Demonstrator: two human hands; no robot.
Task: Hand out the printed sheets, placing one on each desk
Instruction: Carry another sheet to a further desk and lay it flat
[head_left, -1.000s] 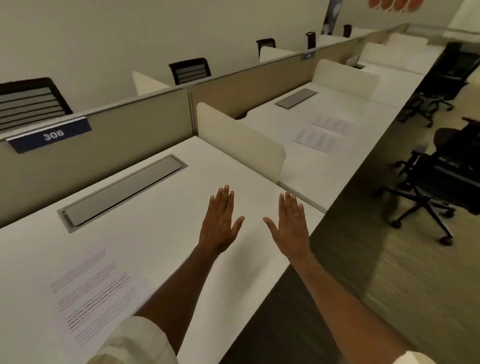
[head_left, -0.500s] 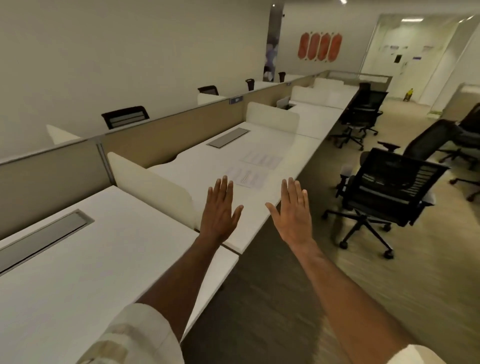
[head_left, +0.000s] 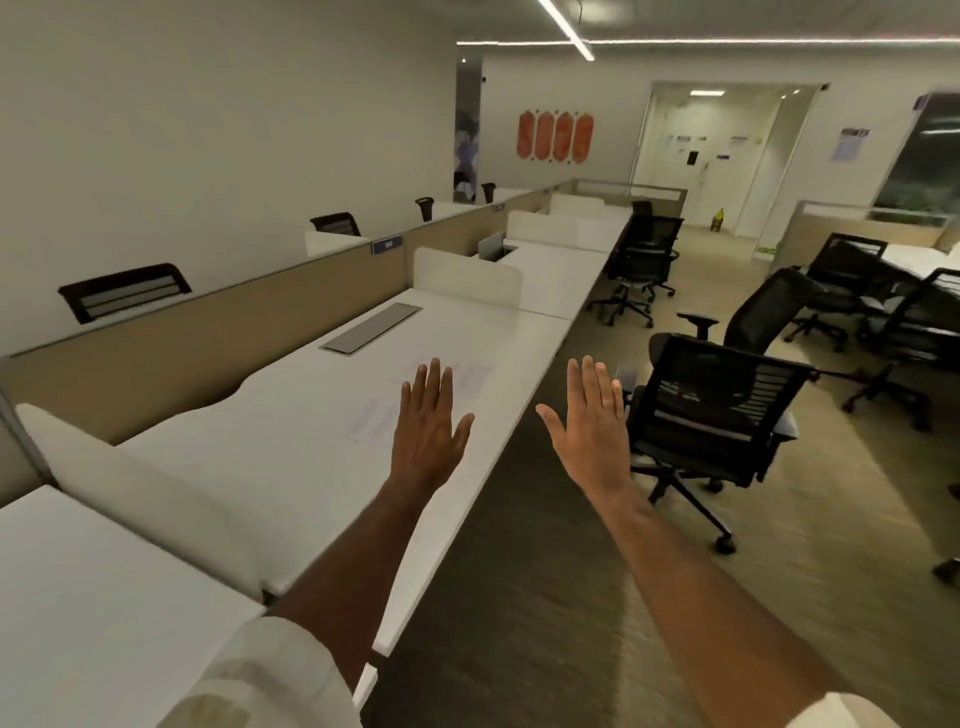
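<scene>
Sheets: two printed sheets (head_left: 415, 397) lie flat on the second table (head_left: 291, 415) of the row, side by side near its front edge; the left hand hides part of them.
Handling (judged): thin paper, very light, limp, easily creased or slid by a draught; flat on a smooth top it will be hard to lift straight up.
Where to take hold (judged): slide one sheet to the table's front edge, then pinch a corner or the overhanging side between thumb and forefinger; peel one only, since two lie close together.
Left hand (head_left: 428, 431): palm down, fingers straight and close, thumb splayed; arm stretched forward, above the table's front part. Empty grip, flat and spread, pinching nothing.
Right hand (head_left: 589, 434): same flat pose, thumb out to the inside; it hangs over the floor (head_left: 519, 571) beyond the table edge, beside the black office chair (head_left: 717, 415). Empty too.
Contact: neither hand clearly touches paper or table; cannot tell height above the top.
Further tables: the next table (head_left: 561, 275) along the row shows no sheet that I can make out.
Sleeves: pale cuffs at both forearms.
</scene>
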